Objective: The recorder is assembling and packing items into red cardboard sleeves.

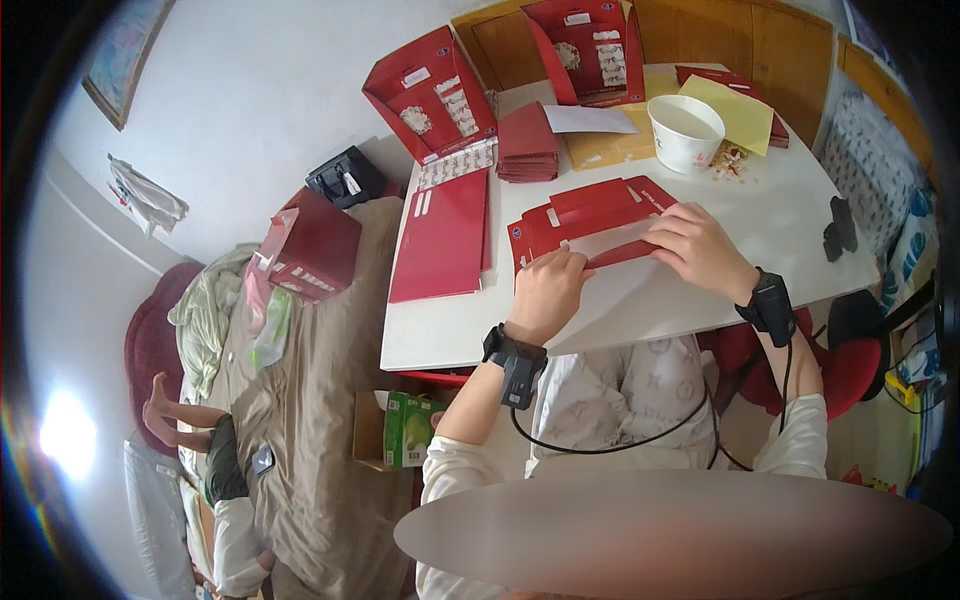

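A red printed cardboard piece (600, 202) with folded flaps and small cut-out slots lies before me on the white table. My left hand (551, 289) grips its near left edge, fingers curled over the cardboard. At the near right end, my right hand (697, 244) pinches the same piece between thumb and fingers. A folded strip along the near side runs between both hands. To the left are flat red cardboard sheets (442, 240). Behind the held piece stands a stack of dark red cardboard pieces (528, 142).
Two upright red display boxes (431, 97) (585, 56) stand at the back. A white paper bowl (686, 135) sits near crumbs (727, 161) and yellow paper (731, 112). Black cables (615, 450) hang from my wrist devices. On the bed (315, 420) a person lies near a red carton (319, 244).
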A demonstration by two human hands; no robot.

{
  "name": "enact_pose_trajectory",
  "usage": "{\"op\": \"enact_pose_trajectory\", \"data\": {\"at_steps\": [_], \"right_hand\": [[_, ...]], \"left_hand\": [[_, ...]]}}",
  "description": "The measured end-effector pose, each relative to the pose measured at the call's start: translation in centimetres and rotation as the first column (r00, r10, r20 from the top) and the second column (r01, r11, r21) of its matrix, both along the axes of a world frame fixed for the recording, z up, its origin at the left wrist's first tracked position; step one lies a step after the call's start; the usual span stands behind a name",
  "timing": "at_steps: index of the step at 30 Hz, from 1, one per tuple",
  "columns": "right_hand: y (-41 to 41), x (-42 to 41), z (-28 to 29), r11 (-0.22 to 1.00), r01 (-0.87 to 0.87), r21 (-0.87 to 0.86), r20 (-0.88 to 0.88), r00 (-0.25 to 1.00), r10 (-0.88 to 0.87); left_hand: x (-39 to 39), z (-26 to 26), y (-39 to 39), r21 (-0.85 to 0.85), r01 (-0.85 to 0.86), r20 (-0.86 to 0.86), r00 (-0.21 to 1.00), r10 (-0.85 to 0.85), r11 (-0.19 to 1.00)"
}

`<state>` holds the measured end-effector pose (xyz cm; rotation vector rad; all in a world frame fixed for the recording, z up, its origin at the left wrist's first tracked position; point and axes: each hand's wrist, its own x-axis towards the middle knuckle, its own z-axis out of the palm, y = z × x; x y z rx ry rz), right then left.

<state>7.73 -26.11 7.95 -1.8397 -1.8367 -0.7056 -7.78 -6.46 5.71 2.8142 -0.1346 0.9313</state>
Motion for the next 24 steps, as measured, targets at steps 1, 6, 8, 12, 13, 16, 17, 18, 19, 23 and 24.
{"op": "enact_pose_trajectory", "data": {"at_steps": [1,6,8,12,13,16,17,18,19,23,24], "right_hand": [[0.0,-0.2,-0.2,1.0,0.001,-0.003,-0.004,1.0,-0.001],[0.0,-1.0,-0.8,0.996,0.041,0.074,0.007,0.999,-0.042],[-0.1,-1.0,-1.1,0.992,0.053,0.118,0.066,0.996,-0.061],[-0.1,-1.5,-1.4,0.969,0.068,0.238,0.184,0.976,-0.114],[-0.1,-1.6,-1.5,0.968,0.068,0.24,0.184,0.976,-0.114],[0.1,-2.2,-1.7,0.978,0.044,0.204,0.207,0.974,-0.087],[0.4,-2.6,-1.6,0.984,0.017,0.177,0.213,0.976,-0.055],[0.7,-3.1,-1.6,0.989,-0.01,0.15,0.218,0.976,-0.023],[1.1,-3.6,-1.5,0.989,-0.009,0.151,0.219,0.975,-0.025],[2.1,-4.7,-1.8,0.984,-0.055,0.172,0.236,0.972,0.013],[2.2,-4.8,-2.0,0.985,-0.05,0.164,0.225,0.974,0.012]], "left_hand": [[0.0,0.0,0.0,0.002,-0.02,-0.017,1.0,0.02,1.0],[-0.6,0.2,-0.3,-0.021,-0.021,0.029,0.999,0.022,1.0],[-0.8,0.4,-0.5,-0.023,-0.024,0.032,0.999,0.025,0.999],[-1.0,0.0,-0.6,0.03,-0.006,0.1,0.995,0.003,1.0],[-1.1,-0.1,-0.6,0.078,-0.007,0.122,0.992,-0.003,0.997],[-1.0,0.0,-0.7,0.149,0.005,0.13,0.991,-0.025,0.989],[-1.0,0.1,-0.9,0.149,0.006,0.13,0.991,-0.026,0.989],[-1.0,0.1,-1.3,0.176,0.015,0.112,0.993,-0.035,0.984],[-1.0,0.1,-1.6,0.203,0.024,0.095,0.994,-0.044,0.979],[-0.8,-0.2,-2.5,0.213,0.026,0.107,0.993,-0.05,0.977],[-0.9,-0.2,-2.5,0.216,0.028,0.109,0.993,-0.053,0.976]]}}
